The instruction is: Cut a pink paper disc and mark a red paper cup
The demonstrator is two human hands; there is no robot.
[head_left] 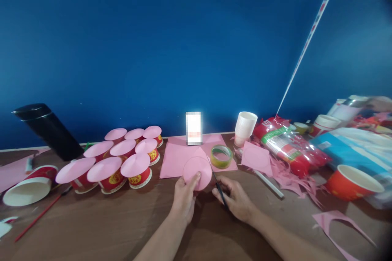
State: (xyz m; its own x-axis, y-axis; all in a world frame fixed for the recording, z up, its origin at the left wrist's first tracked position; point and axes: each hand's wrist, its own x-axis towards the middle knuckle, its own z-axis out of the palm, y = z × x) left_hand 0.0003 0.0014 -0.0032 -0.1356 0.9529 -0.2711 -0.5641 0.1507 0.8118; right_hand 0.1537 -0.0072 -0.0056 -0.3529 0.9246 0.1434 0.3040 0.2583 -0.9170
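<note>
On the near side of the tape roll [222, 164], the right hand [237, 199] has its fingers wrapped round a slim dark tool [221, 195] whose kind is hard to tell. To the roll's near left, the left hand [184, 195] pinches a pink paper disc [200, 167] by its lower edge between thumb and fingers. The disc looks feather-light, thin and pliant, likely to crease or tear under pressure; a gentle grip near the rim should suit it. Well left of the roll, red cups [139, 180] bear gold motifs, illegible as words. Right of the roll, a red bag [298, 163] carries lettering too blurred to read. Behind the roll, leftward, an upright screen [194, 127] is pixelated.
</note>
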